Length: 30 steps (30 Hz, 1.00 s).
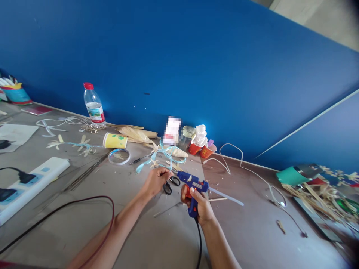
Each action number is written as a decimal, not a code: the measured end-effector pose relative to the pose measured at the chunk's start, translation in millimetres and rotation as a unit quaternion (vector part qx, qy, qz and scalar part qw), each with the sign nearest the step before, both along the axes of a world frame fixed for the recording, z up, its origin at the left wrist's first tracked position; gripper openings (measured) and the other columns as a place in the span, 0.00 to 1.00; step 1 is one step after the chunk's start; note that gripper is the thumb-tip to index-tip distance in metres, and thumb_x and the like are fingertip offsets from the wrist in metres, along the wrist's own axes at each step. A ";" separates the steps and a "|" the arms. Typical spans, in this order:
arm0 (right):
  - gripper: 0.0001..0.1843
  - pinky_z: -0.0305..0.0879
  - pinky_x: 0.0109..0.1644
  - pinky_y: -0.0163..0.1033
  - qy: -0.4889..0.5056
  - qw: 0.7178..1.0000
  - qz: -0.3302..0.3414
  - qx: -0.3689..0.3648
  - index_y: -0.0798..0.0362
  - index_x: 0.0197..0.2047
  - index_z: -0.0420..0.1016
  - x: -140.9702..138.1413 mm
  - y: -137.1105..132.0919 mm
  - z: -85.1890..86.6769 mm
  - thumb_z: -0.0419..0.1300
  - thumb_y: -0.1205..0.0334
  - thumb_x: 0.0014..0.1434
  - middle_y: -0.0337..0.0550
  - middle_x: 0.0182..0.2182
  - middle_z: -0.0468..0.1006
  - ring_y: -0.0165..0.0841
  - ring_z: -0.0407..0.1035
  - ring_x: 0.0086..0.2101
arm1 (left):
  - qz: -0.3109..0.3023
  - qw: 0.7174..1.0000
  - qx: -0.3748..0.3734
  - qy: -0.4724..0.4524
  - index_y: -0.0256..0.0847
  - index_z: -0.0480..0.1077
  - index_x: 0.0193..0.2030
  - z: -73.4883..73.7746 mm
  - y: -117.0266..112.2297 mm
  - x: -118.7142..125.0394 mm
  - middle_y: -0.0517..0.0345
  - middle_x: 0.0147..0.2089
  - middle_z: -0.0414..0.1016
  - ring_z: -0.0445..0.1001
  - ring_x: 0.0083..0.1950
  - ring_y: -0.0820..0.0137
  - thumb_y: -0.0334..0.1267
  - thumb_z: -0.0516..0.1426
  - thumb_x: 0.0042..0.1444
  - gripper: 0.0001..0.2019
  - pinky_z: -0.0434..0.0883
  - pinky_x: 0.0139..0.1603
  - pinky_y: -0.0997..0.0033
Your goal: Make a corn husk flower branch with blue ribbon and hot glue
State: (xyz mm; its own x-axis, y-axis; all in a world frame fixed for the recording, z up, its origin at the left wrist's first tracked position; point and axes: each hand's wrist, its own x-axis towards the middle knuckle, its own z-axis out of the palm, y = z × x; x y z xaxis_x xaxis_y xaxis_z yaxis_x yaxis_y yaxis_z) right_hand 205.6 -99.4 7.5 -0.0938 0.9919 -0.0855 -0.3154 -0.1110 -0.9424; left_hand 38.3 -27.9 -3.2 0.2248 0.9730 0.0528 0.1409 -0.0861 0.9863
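My right hand (202, 206) grips a blue hot glue gun (193, 180) by its handle, fingers at the orange trigger. A translucent glue stick (227, 196) juts from the gun's back end. Its nozzle points left, close to the fingertips of my left hand (157, 182). Those fingers are pinched together; whatever is between them is too small to make out. Black-handled scissors (167, 188) lie on the table just below the nozzle. Behind my left hand sits a tangle of light blue ribbon (168, 151) with pale husk pieces.
A white power strip (33, 186) with plugs lies at left, a dark cable arching over my left forearm. Along the blue partition stand a water bottle (94, 106) and red paper cups (208, 150). A yellow cup (114, 141) and tape roll (119, 162) lie left. Dried husks (314, 198) pile at right.
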 end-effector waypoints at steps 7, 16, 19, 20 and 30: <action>0.16 0.50 0.24 0.33 -0.011 0.999 -0.050 0.009 0.55 0.23 0.69 -0.1 2.8 -1.8 0.64 0.50 0.47 0.39 0.21 0.65 0.27 0.56 0.23 | -0.033 0.999 -0.015 -0.018 0.37 0.61 0.19 -0.4 0.0 0.4 0.66 0.18 0.55 0.55 0.21 0.77 0.47 0.54 0.52 0.17 0.52 0.24 0.74; 0.17 0.53 0.26 0.34 -0.044 0.997 -0.063 0.030 0.55 0.23 0.69 3.2 3.8 -4.4 0.63 0.49 0.48 0.39 0.22 0.65 0.28 0.57 0.25 | -0.052 0.997 -0.049 -0.037 0.37 0.62 0.19 6.3 -3.8 0.6 0.66 0.17 0.55 0.53 0.20 0.79 0.48 0.55 0.51 0.17 0.51 0.22 0.74; 0.16 0.54 0.27 0.34 -0.062 0.996 -0.048 0.033 0.54 0.24 0.70 4.7 2.8 -5.8 0.62 0.49 0.48 0.39 0.22 0.66 0.29 0.58 0.25 | -0.045 0.997 -0.056 -0.033 0.37 0.61 0.18 8.2 -3.8 1.0 0.66 0.17 0.56 0.53 0.20 0.79 0.48 0.55 0.50 0.18 0.50 0.22 0.75; 0.16 0.55 0.27 0.34 -0.070 0.996 -0.046 0.030 0.54 0.24 0.70 5.0 2.7 -6.2 0.63 0.49 0.48 0.39 0.22 0.66 0.29 0.58 0.25 | -0.045 0.997 -0.055 -0.033 0.37 0.60 0.18 8.4 -3.7 1.1 0.66 0.17 0.56 0.53 0.20 0.78 0.48 0.55 0.50 0.18 0.51 0.22 0.75; 0.17 0.54 0.28 0.34 -0.093 0.995 -0.023 0.002 0.55 0.24 0.69 8.4 3.9 -4.5 0.64 0.49 0.47 0.38 0.22 0.66 0.27 0.58 0.25 | -0.049 0.998 -0.043 -0.022 0.37 0.63 0.20 3.6 -0.8 -1.3 0.65 0.18 0.56 0.55 0.21 0.77 0.47 0.55 0.50 0.16 0.51 0.23 0.74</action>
State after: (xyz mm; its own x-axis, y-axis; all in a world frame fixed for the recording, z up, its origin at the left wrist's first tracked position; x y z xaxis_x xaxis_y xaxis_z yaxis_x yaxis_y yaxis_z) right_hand 214.0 -95.6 3.0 -0.0304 0.9953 -0.0924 -0.1399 -0.0958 -0.9855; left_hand 37.0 -28.7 0.4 0.3182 0.9479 -0.0175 0.0914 -0.0123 0.9957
